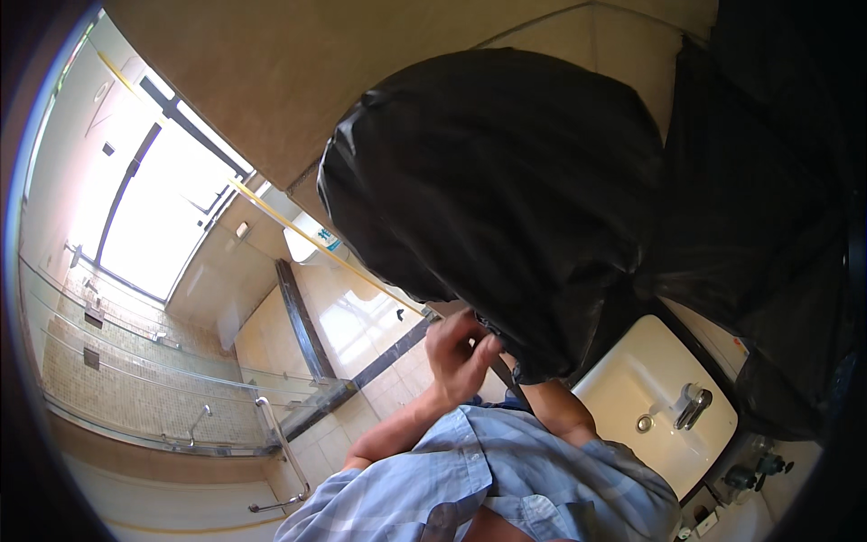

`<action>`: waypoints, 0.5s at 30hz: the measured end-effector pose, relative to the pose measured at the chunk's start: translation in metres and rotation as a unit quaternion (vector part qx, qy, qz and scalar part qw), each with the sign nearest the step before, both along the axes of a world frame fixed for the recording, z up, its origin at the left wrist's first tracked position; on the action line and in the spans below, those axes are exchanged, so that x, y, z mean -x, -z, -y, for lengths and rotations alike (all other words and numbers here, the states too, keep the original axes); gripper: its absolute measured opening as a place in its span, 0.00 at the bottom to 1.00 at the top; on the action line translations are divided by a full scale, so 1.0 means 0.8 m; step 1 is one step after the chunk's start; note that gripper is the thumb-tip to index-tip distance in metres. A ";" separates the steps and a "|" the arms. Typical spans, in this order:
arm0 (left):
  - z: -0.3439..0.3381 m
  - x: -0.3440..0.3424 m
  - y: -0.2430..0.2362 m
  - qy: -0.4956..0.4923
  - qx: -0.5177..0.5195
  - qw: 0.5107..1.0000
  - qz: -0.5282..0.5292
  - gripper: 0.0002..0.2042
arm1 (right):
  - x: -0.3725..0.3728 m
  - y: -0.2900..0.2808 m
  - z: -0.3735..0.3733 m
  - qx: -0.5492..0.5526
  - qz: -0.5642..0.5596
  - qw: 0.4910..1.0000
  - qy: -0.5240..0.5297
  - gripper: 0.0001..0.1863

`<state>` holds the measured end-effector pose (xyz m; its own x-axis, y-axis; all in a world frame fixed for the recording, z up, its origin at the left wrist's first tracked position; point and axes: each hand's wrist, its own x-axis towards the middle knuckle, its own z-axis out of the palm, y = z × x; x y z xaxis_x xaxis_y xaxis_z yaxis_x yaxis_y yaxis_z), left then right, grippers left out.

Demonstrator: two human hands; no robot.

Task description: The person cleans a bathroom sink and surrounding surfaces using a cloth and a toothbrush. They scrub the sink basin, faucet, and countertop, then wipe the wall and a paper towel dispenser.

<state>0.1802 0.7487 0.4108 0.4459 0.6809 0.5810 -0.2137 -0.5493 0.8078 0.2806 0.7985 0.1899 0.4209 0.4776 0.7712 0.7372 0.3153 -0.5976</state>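
Observation:
A large black plastic bag [506, 172], puffed out and rounded, fills the space in front of me. At its near lower edge, my left hand [459, 354] has its fingers curled and closed on a bunched bit of the plastic. My right forearm [562, 411] reaches up under the near side of the bag. The bag covers my right hand, so its fingers cannot be seen. More black plastic [759, 208] hangs to the right, meeting the bag at a gathered spot.
A white washbasin [623, 397] with a metal tap [694, 406] is close on my right, with dark bottles [757, 471] beyond it. On the left are a glass shower screen [172, 379], a bright window [163, 199] and a dark floor sill [302, 316]. A toilet [307, 242] stands farther back.

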 end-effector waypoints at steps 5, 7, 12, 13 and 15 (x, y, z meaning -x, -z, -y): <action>-0.014 -0.035 0.015 0.020 0.207 0.976 0.057 0.12 | 0.004 -0.008 0.006 0.003 -0.010 1.000 -0.001 0.18; -0.012 -0.057 0.006 -0.003 0.244 0.967 0.071 0.10 | 0.002 -0.008 0.008 0.007 -0.013 1.000 0.004 0.18; -0.032 -0.102 -0.007 -0.018 0.251 0.965 -0.070 0.08 | 0.006 -0.013 0.008 0.009 -0.021 1.000 -0.001 0.18; -0.040 -0.113 -0.006 -0.025 0.221 0.972 -0.076 0.09 | 0.003 -0.013 0.008 0.011 -0.021 1.000 0.001 0.18; -0.060 -0.131 0.001 -0.027 0.175 0.982 -0.062 0.10 | -0.001 -0.013 0.007 0.010 -0.023 1.000 0.001 0.18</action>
